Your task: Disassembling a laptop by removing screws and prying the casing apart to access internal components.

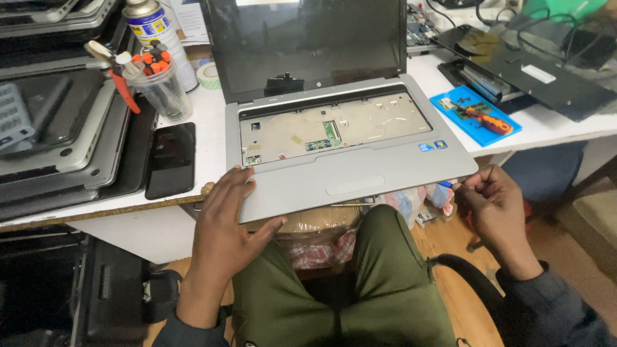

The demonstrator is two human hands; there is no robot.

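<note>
Hands are working the front edge of an open silver laptop (334, 173) with its keyboard removed: left hand (225, 222) pressing flat, fingers spread, right hand (491, 199) pinching a small blue-tipped tool (447, 184) at the corner. Prying the palmrest seam looks underway; the laptop is overhanging the white table (205, 115).

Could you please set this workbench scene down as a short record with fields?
Main item: silver laptop, lid open, keyboard removed, inner tray exposed
Position: front edge overhangs the white table
Left hand: flat on the palm rest's left front corner
Right hand: at the right front corner, pinching a small blue-tipped tool
Left of laptop: black phone, clear cup of tools, spray can, stacked laptops
Right of laptop: blue mat bearing an orange screwdriver
</note>
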